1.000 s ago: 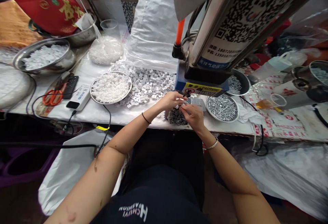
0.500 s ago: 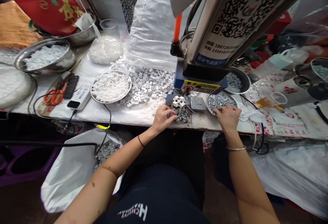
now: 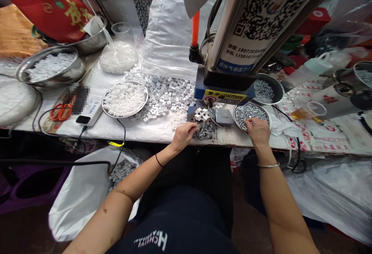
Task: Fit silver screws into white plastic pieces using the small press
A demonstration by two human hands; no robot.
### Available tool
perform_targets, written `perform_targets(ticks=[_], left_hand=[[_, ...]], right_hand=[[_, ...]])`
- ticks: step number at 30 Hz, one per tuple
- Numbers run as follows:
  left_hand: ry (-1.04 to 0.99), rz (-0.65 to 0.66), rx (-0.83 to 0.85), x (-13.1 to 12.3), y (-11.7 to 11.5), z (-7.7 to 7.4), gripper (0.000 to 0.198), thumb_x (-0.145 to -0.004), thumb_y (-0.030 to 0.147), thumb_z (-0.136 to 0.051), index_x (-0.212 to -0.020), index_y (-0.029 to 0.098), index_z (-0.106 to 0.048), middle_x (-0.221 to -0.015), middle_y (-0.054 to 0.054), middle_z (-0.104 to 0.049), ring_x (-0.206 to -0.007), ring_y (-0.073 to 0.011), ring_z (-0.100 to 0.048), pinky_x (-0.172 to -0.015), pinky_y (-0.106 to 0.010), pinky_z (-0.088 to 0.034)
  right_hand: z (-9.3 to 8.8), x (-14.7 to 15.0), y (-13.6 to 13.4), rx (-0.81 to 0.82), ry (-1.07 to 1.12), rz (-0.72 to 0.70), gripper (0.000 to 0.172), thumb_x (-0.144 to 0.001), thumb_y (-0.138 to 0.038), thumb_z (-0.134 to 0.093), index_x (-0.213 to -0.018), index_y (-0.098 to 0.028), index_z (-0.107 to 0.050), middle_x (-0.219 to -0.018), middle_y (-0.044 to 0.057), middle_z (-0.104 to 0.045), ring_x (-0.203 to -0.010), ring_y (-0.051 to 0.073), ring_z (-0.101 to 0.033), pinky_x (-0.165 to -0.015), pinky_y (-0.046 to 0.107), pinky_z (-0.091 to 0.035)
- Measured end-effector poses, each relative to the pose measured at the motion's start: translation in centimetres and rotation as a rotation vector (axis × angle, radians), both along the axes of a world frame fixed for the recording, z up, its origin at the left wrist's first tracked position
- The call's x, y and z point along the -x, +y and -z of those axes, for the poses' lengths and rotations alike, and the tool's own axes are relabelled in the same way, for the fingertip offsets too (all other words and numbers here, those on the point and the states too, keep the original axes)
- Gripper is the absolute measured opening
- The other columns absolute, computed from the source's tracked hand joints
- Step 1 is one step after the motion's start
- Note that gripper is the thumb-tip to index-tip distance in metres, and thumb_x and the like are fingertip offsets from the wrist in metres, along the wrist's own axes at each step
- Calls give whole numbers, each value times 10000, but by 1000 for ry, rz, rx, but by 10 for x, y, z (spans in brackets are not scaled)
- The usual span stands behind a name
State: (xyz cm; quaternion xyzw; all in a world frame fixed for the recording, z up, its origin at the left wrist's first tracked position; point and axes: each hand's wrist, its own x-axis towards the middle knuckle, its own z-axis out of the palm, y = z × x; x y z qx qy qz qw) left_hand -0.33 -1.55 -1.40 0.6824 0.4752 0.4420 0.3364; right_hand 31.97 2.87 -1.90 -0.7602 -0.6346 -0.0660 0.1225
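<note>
Fingers of my right hand (image 3: 258, 133) curl down into a round steel tray (image 3: 269, 119) full of small silvery screws (image 3: 250, 115), the tips bunched at its near side. I can't tell whether they are pinching any screws. My left hand (image 3: 183, 137) rests at the front edge of the white-covered tabletop (image 3: 145, 132), its fingers loosely bent and close to a small heap of dark grey screws (image 3: 204, 131). I can't tell whether that hand holds anything.

Just beyond that heap, a dark metal plate (image 3: 192, 119) carries a cluster of white cross-shaped plastic pieces (image 3: 202, 114), right at the foot of a blue-based pneumatic press (image 3: 223, 97) with a yellow caution label. A grey rounded box (image 3: 223, 117) sits between the plate and the steel tray. Behind the tray, a black bowl (image 3: 276, 91) holds more screws.

Toward the left of the tabletop, a round steel tray of white plastic beads (image 3: 124, 99) lies among scattered square silver-and-white pieces (image 3: 165, 99). Farther left are a steel bowl of white pieces (image 3: 50, 67), orange-handled scissors (image 3: 60, 112) and a white power adapter (image 3: 90, 110). A clear bag of white pieces (image 3: 117, 58) lies near the back.
</note>
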Motion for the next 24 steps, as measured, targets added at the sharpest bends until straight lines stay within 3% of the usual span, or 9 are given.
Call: perform_targets(ticks=[4, 6, 8, 11, 14, 18, 24], left_hand=[[-341, -48, 355, 3, 0, -5, 169, -785, 286, -607, -848, 163, -704, -797, -46, -682, -694, -137, -587, -649, -257, -460], [-480, -54, 499, 2, -1, -7, 192, -731, 294, -661, -839, 145, -715, -742, -41, -681, -646, -125, -577, -603, -244, -452], [-570, -54, 564, 0, -3, -10, 224, -682, 294, -710, -843, 137, -715, -707, -32, -676, -633, -117, -574, -600, -237, -453], [-627, -64, 582, -2, -6, -14, 267, -654, 298, -740, -864, 138, -705, -695, -23, -675, -627, -113, -579, -606, -237, -460], [-620, -45, 564, -1, -10, -17, 285, -663, 310, -740, -888, 141, -699, -743, -32, -692, -659, -123, -600, -637, -247, -478], [-584, 2, 524, 1, -14, -18, 293, -689, 328, -726, -917, 146, -695, -834, -50, -708, -711, -136, -623, -680, -253, -489], [-561, 25, 442, 2, -16, -21, 279, -717, 322, -703, -939, 152, -694, -924, -59, -707, -831, -163, -640, -787, -274, -492]], right_hand=[[-13, 6, -7, -84, 137, 43, 296, -866, -370, -490, -908, -127, -654, -746, 130, -667, -694, 236, -596, -608, 320, -389], [-23, 30, -17, -126, 380, -67, 283, -869, -393, -501, -926, -157, -647, -774, 94, -690, -665, 201, -619, -607, 301, -431], [-34, 65, -31, -74, 626, -265, 251, -846, -419, -543, -879, -200, -662, -773, 47, -709, -669, 182, -642, -617, 286, -473], [-43, 121, -52, 35, 720, -521, 175, -843, -350, -566, -881, -244, -700, -848, 16, -729, -747, 173, -665, -681, 274, -501], [-46, 155, -62, 80, 635, -591, 213, -869, -264, -528, -1010, -253, -688, -863, 27, -724, -765, 175, -659, -688, 274, -499], [-45, 163, -61, 72, 563, -594, 259, -872, -250, -526, -1108, -255, -635, -885, 33, -710, -776, 182, -647, -700, 283, -502], [-46, 161, -58, 39, 499, -773, 270, -907, -274, -477, -1121, -248, -640, -831, 49, -695, -756, 180, -633, -673, 272, -500]])
